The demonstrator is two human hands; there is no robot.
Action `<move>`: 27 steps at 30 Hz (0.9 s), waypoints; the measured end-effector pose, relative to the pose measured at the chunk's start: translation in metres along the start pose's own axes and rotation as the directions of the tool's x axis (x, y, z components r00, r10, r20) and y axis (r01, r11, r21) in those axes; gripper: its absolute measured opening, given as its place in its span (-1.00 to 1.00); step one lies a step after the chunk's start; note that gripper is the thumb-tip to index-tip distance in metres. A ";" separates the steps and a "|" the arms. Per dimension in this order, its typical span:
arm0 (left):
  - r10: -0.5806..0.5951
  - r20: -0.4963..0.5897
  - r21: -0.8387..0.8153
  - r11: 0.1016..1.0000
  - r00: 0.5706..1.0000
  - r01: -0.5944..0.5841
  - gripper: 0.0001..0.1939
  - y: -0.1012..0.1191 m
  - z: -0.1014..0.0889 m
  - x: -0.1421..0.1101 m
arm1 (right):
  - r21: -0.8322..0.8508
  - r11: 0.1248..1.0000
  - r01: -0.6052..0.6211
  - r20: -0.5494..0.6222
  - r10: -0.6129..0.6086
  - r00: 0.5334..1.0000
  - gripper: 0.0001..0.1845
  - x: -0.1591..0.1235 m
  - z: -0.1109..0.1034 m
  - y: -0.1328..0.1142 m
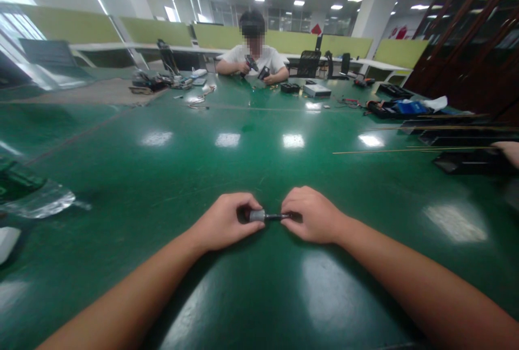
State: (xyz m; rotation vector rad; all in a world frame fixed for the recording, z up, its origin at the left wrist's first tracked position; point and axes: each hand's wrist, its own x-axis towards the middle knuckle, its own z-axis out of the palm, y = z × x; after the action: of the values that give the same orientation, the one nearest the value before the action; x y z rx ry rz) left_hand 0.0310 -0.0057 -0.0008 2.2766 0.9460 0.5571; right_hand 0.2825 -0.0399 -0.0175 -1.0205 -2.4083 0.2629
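Observation:
My left hand [227, 221] and my right hand [314, 215] rest on the green table [259, 160], close together near its front edge. Between them lies a small tool [263, 215] with a silver cylindrical end and a thin dark shaft. The fingers of my left hand are curled round the silver end. My right hand pinches the dark shaft at its other end. Both fists hide the tool's tips.
A person [253, 58] sits at the far side holding a dark tool. Thin brass rods [409, 150] and black trays [466, 160] lie at the right, a clear plastic bag [36, 198] at the left. Small parts and boxes [316, 90] lie at the far end.

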 end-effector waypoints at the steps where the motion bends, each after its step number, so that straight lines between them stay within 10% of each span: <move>1: -0.003 0.000 0.000 1.000 1.000 0.003 -0.85 0.000 -0.001 0.000 | -0.001 1.000 -0.004 0.001 0.004 1.000 -0.95 0.000 -0.001 0.000; 27: -0.020 0.004 -0.015 1.000 1.000 0.020 -0.82 -0.002 -0.002 0.000 | -0.070 0.997 -0.039 0.056 0.043 0.997 -0.95 -0.004 -0.018 0.007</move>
State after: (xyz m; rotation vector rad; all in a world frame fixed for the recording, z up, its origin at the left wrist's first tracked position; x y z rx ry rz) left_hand 0.0286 -0.0038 -0.0011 2.2516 0.9590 0.5489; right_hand 0.2991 -0.0384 -0.0060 -1.1089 -2.4654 0.2277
